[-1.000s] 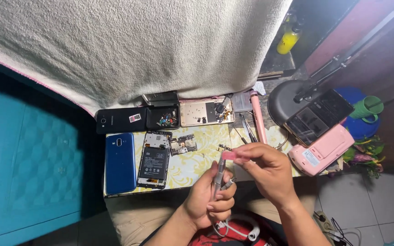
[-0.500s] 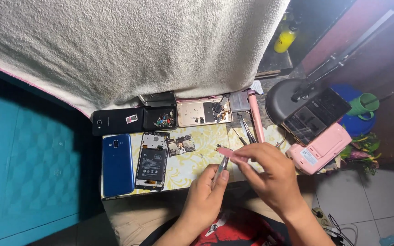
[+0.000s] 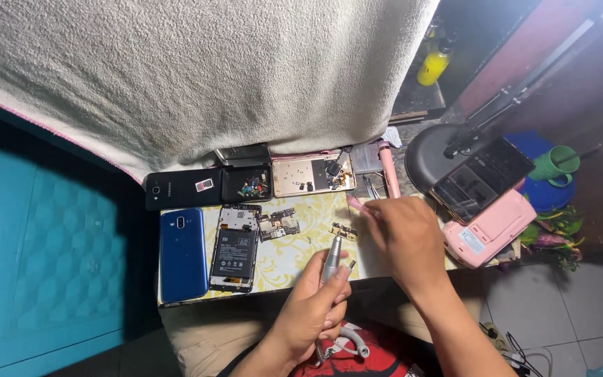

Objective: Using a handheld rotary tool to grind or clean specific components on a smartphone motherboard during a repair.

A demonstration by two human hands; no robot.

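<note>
Left hand [image 3: 313,307] closed around a slim silver pen-shaped tool [image 3: 331,255], tip pointing up and away from the wrist, thumb and fingers wrapped about the barrel. Right hand [image 3: 405,241] just beside and above the left, fingers curled, pinching a thin pink stick-like tool [image 3: 357,205] that jutted out past the fingertips to the upper left. Hands close together but not touching.

Just left of the right hand's fingers and just above the silver tool's tip: a small gold-coloured circuit piece [image 3: 343,231], lying flat on the yellow patterned table cover [image 3: 287,262]. Further left of the left hand: a small circuit board [image 3: 278,224], then an opened phone with its battery showing [image 3: 234,248], then a blue phone [image 3: 183,254] lying back side up. Above those, further from the hands: a black phone [image 3: 182,189], a small black tray of tiny parts [image 3: 247,185] and a gold phone frame [image 3: 313,174]. Beyond all these, a large cream towel [image 3: 197,77] draped over the far edge.

Right of the right hand: a pink box-like device [image 3: 491,227] with a dark phone [image 3: 481,179] resting above it. Up past the right hand's fingers: a pink pen-shaped tool [image 3: 388,168] lying upright on the surface. Below the left wrist: a loop of grey cable [image 3: 349,342] against red fabric [image 3: 378,356].
</note>
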